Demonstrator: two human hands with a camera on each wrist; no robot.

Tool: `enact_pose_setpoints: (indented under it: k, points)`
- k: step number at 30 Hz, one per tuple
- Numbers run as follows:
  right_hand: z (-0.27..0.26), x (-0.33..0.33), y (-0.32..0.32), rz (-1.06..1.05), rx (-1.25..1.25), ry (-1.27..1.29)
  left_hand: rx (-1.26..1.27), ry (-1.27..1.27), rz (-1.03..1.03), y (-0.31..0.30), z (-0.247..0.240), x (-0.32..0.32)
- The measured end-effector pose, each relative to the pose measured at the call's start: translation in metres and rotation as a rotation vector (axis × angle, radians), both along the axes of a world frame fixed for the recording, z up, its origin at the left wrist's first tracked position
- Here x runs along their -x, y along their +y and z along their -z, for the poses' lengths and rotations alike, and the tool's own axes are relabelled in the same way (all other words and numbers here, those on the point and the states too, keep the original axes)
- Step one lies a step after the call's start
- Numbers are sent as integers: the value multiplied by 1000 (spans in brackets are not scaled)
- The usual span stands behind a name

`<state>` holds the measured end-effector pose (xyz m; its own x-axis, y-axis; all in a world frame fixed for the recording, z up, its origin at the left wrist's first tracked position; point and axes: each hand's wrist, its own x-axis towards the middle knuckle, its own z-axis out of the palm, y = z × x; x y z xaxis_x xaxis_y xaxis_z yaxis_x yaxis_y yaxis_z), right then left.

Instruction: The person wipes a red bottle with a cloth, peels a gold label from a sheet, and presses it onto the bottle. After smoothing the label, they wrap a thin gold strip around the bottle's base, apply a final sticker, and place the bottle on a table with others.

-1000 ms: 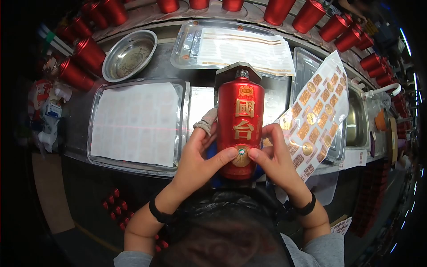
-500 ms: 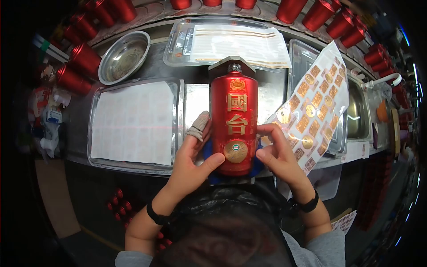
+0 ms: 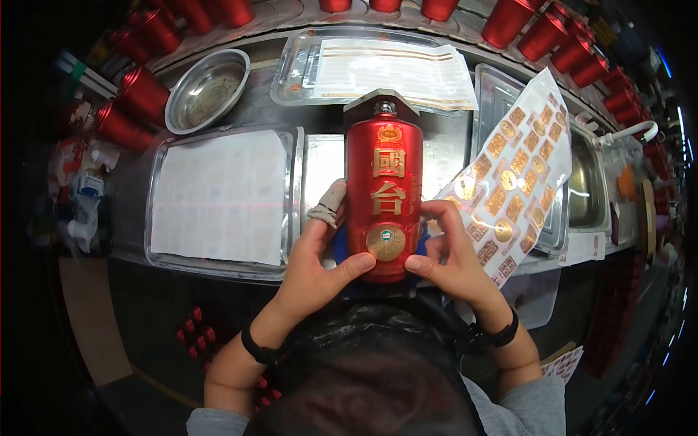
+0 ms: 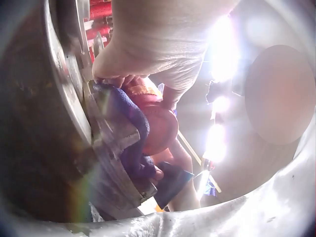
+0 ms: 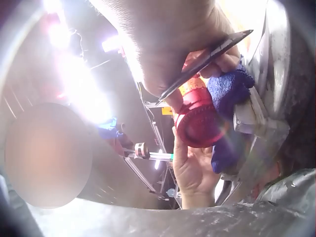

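A red bottle (image 3: 386, 163) with gold characters lies on its back, its neck towards a dark angular stand (image 3: 382, 94). My left hand (image 3: 309, 269) holds its left side, thumb on the lower front beside a round gold label (image 3: 385, 242); a cloth cover (image 3: 329, 205) wraps one finger. From the other side my right hand (image 3: 458, 265) grips it, thumb on the front near the base, other fingers bent at the side. Blue cloth (image 5: 227, 91) lies beneath the bottle in the right wrist view, where a dark pointed strip (image 5: 205, 65) crosses my right hand.
Left of the bottle is a tray (image 3: 293, 196) with a white sheet (image 3: 218, 196); behind it stands a metal bowl (image 3: 207, 91). A gold sticker sheet (image 3: 520, 171) lies at right, before a sink (image 3: 579, 192). Red bottles (image 3: 542, 36) line the back.
Both thumbs were on the round label, then moved apart to the bottle's sides. Now they rest lower on its front. The bottle has shifted slightly left in the head view since the first frame.
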<state>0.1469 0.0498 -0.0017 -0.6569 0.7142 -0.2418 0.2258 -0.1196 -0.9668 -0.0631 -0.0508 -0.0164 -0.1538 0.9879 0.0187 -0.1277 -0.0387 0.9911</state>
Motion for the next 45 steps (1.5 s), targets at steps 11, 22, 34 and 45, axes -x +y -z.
enact_pose_setpoints:
  k: [11, 22, 34, 45]
  points:
    - [-1, 2, -1, 6, -22, -26, -11, -11, 46, -3, 4, 6]
    - [-5, 5, 2, 21, 26, 9, -5, -43, 48, -1, 3, 8]
    - [1, 18, -5, 142, -10, 45, 35, -124, -74, 10, 3, 0]
    - [0, 20, -6, 149, -52, 42, 39, -116, -100, 12, 3, -1]
